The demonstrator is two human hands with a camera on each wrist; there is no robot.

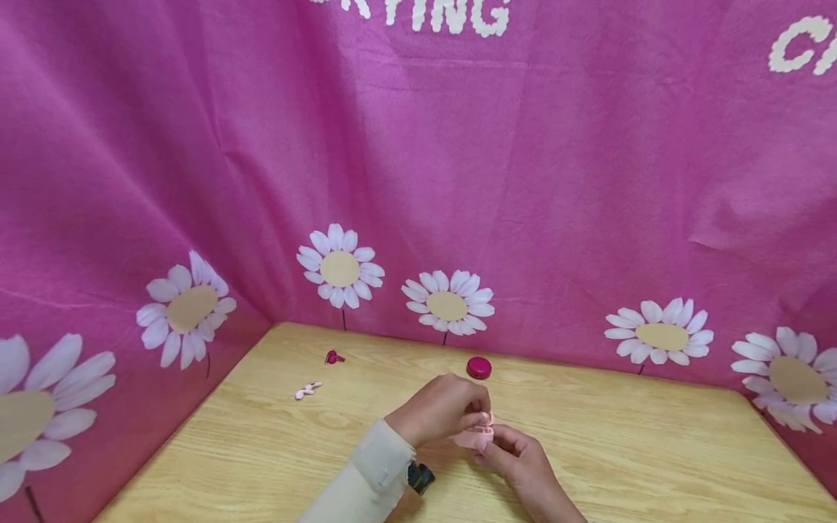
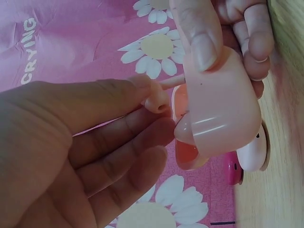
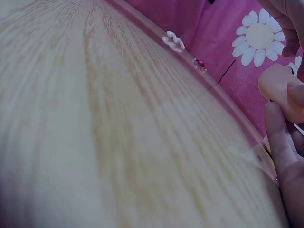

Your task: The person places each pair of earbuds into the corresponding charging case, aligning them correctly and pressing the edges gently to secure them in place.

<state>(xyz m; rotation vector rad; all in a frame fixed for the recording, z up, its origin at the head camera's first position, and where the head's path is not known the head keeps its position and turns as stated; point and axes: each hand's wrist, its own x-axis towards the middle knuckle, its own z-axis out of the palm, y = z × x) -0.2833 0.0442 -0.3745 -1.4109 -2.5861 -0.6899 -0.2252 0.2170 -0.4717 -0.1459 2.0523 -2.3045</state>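
My left hand [image 1: 439, 410] pinches a peach-pink earbud [image 2: 157, 100] by thumb and fingertips, right at the mouth of a matching earbud charging case [image 2: 225, 107]. That case stands with its lid [image 2: 179, 99] open, gripped by my right hand [image 1: 523, 465], whose thumb presses on the case's side. A second peach-pink earbud [image 2: 183, 130] sits partly inside the case. From the right wrist view, the rounded case [image 3: 278, 88] shows between the right thumb and fingers, with part of it covered by them.
Beyond the hands lies a magenta case [image 1: 479, 367] on the wooden table [image 1: 621, 450]. A white case [image 2: 254, 153] shows beside it in the left wrist view. Magenta earbuds [image 1: 334, 357] and white earbuds [image 1: 308, 391] lie at the left. A pink flowered cloth [image 1: 556, 181] rises behind.
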